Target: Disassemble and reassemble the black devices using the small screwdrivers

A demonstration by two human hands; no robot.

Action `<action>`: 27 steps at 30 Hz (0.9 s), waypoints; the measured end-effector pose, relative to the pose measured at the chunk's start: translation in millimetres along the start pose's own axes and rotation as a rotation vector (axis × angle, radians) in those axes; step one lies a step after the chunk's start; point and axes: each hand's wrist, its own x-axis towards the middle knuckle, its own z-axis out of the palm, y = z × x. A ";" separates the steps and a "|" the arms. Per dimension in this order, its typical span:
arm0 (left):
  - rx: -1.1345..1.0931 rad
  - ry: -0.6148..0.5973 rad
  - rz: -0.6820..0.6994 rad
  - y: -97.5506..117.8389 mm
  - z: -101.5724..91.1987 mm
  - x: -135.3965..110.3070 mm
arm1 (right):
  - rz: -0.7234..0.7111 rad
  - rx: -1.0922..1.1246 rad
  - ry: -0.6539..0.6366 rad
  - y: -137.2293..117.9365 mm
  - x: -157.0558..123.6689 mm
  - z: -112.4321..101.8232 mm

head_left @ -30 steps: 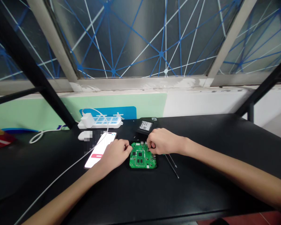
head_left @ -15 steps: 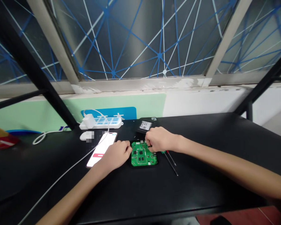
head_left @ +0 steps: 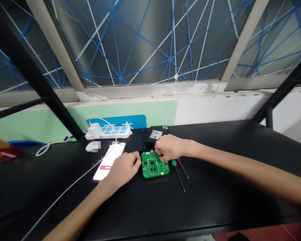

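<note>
A green circuit board [head_left: 154,169] lies in a shallow black casing on the black table. My left hand [head_left: 127,164] rests at its left edge, fingers curled closed; whether they grip the casing or only touch it I cannot tell. Over the board's upper right corner is my right hand [head_left: 168,147], its fingers pinched together and pointing down. Anything between those fingertips is hidden. Right of the board lie two screwdrivers, one with a green handle [head_left: 174,162] and one with a red handle [head_left: 179,161]. Behind the board sits a black part with a white label [head_left: 156,134].
A lit phone [head_left: 110,160] lies left of the board, partly under my left wrist. A white cable [head_left: 72,184] crosses the table from a charger [head_left: 94,130] in the power strip [head_left: 117,131]. A white mouse-like object [head_left: 90,146] and a red-yellow packet [head_left: 3,149] are farther left.
The board has turned slightly and its near edge has shifted right. The green-handled screwdriver has swung, its tip now farther left, and both handles show more. My hands have barely moved.
</note>
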 end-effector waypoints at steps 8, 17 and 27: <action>-0.089 0.002 -0.015 -2.9 0.5 4.1 | -0.056 0.200 0.134 17.4 -9.8 14.3; -0.156 0.005 -0.028 -6.2 5.2 7.1 | -0.088 0.409 0.331 23.4 -24.4 38.4; -0.191 -0.001 0.001 -6.7 9.8 8.2 | -0.092 0.451 0.388 22.3 -28.6 41.6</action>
